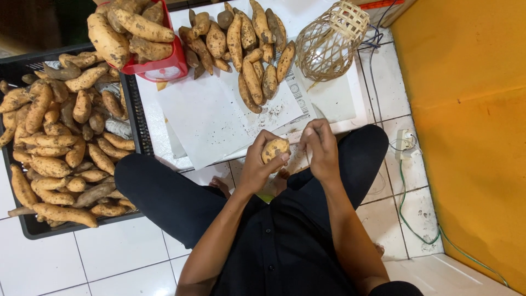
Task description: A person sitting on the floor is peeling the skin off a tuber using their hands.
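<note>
I sit cross-legged on a white tiled floor. My left hand [257,164] grips a small tan sweet potato [274,149] in front of my lap. My right hand [319,147] is just to the right of it, fingers curled and pinched together near the potato's end; whether it holds something small I cannot tell. Ahead on white paper sheets [205,118] lies a pile of sweet potatoes [246,49].
A black crate [139,118] full of sweet potatoes stands at the left. A red scale [159,68] heaped with sweet potatoes sits at the top. A woven bamboo basket [329,41] lies on its side at the top right. An orange wall [466,126] and cables run along the right.
</note>
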